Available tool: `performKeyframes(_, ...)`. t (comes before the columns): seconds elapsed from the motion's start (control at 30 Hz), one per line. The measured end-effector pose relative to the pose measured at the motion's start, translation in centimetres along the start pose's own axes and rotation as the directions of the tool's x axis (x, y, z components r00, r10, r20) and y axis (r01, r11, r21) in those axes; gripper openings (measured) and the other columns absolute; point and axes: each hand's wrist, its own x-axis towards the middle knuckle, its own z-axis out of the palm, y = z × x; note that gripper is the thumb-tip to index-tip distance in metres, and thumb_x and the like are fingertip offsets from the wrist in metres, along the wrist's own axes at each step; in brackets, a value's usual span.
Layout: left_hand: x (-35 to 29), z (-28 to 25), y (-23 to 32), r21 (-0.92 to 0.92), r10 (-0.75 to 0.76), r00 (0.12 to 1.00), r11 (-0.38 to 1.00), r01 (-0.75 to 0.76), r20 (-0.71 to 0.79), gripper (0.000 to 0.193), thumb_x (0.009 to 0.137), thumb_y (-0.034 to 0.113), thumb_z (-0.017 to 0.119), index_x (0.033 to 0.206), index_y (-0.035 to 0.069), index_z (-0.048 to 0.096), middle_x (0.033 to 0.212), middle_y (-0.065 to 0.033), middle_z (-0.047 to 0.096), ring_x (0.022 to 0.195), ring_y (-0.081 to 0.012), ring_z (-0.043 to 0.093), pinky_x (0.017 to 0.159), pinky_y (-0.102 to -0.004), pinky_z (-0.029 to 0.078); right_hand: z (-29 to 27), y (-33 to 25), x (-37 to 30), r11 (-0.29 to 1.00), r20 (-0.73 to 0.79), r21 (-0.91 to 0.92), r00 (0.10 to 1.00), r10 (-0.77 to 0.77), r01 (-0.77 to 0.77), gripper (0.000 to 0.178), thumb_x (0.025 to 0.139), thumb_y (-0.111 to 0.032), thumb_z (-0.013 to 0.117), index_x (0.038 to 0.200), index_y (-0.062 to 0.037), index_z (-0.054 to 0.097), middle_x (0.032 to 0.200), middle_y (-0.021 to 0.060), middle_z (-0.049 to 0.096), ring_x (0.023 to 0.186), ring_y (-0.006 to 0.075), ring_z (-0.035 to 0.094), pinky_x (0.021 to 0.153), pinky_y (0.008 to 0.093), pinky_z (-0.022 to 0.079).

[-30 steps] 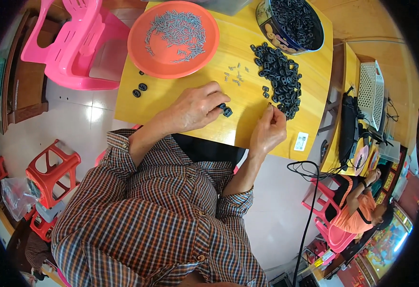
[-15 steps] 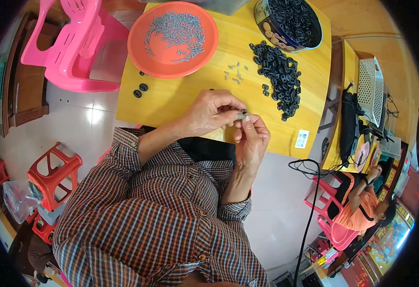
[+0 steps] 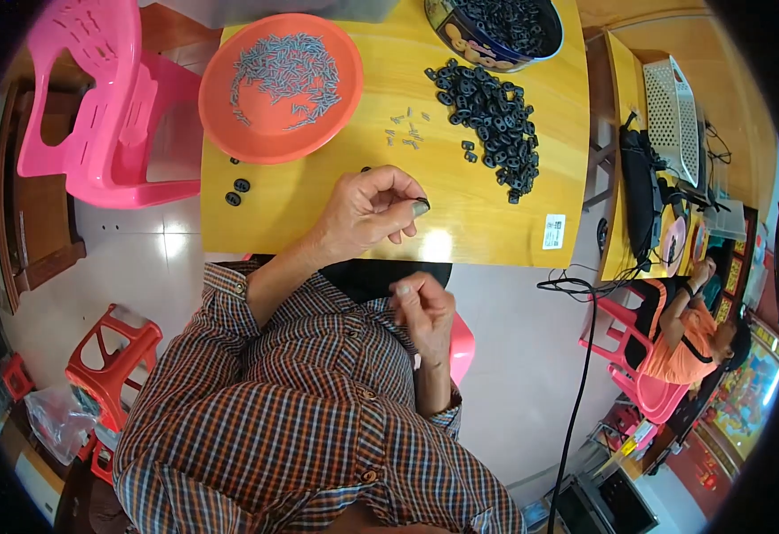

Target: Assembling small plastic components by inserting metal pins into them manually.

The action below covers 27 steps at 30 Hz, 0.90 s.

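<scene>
Over the table's near edge my left hand (image 3: 369, 211) pinches a small black plastic piece (image 3: 422, 203) between thumb and fingertips, which partly cover it. My right hand (image 3: 425, 313) is apart from it, below the table edge and close to my shirt. Its fingers are curled and their tips smeared by motion, so I cannot see whether they hold anything. Beyond the hands, several small grey pins (image 3: 411, 130) lie loose on the yellow table (image 3: 300, 209). A heap of black two-holed plastic pieces (image 3: 494, 120) spreads to their right. Two black pieces (image 3: 237, 192) lie at the left.
An orange-red plate (image 3: 220, 125) of grey pins stands at the far left of the table. A round tin (image 3: 474, 52) full of black pieces is at the far right. A pink chair (image 3: 127, 125) stands left, a red stool (image 3: 113, 356) nearer. A seated person (image 3: 679, 334) is at right.
My right hand has let go of the small piece and drawn back toward my body. My left hand keeps its pinch. The view has shifted, moving the table things leftward.
</scene>
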Motion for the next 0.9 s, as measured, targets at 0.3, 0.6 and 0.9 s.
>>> performKeyframes(0.3,-0.3,0.4,0.7,0.047,0.025,1.0,0.999,-0.025,-0.001,0.008,0.087,0.001,0.058,0.094,-0.002,0.058,0.079,-0.0042,0.06,0.067,-0.0077,0.061,0.053,-0.0198,0.051,-1.8,3.5,-7.3,0.892,-0.082,-0.438,0.983,-0.167,0.115,0.032,0.094,-0.023,0.046,0.103,0.0035,0.062,0.11,0.0155,0.058,0.107,0.0289,0.052,0.095,0.0355,0.038)
performKeyframes(0.6,0.0,0.2,0.2,0.051,0.017,1.0,0.999,-0.016,-0.006,0.007,0.086,0.0,0.058,0.093,-0.003,0.058,0.078,-0.0042,0.06,0.065,-0.0078,0.06,0.054,-0.02,0.05,-3.0,17.1,-19.9,0.897,-0.582,0.069,0.713,0.392,-0.437,0.034,0.096,-0.025,0.038,0.111,-0.0001,0.056,0.103,0.0159,0.061,0.099,0.028,0.058,0.089,0.036,0.043)
performKeyframes(0.9,0.4,-0.3,-0.4,0.054,0.025,1.0,0.998,-0.024,-0.017,0.008,0.086,-0.001,0.059,0.094,-0.003,0.059,0.077,-0.0045,0.061,0.064,-0.0081,0.06,0.054,-0.0202,0.05,-4.2,19.1,-22.1,0.845,-0.579,-0.07,0.711,0.399,-0.531,0.032,0.095,-0.024,0.039,0.109,-0.0004,0.056,0.101,0.0162,0.062,0.096,0.0289,0.058,0.087,0.0367,0.044)
